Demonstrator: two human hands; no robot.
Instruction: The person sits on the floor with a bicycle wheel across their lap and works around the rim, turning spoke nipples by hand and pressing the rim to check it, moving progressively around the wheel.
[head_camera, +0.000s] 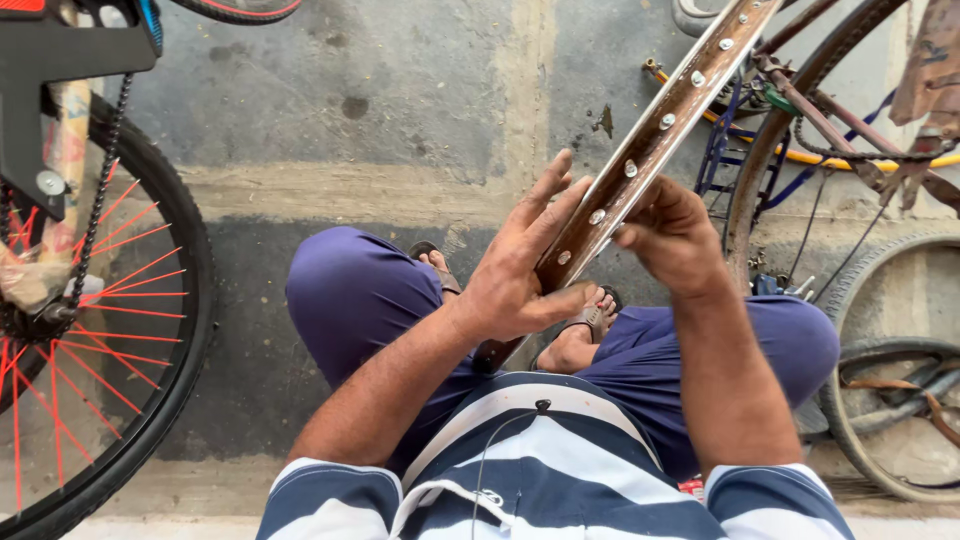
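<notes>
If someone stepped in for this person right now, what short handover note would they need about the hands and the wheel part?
Left hand: flat and open, palm pressed against the side of the metal bicycle rim, fingers spread; it braces the rim and does not grip it.
Right hand: fingers curled on the rim's inner face, working at one of its small nipples; what they pinch is hidden.
Rim: bare, with no tyre or spokes in view, slanting up from the lap between the knees.
Nearby: a wheel with red spokes at left, an old bicycle frame and loose tyres at right.
Done: several nipples sit in the rim. Left: cannot tell.
</notes>
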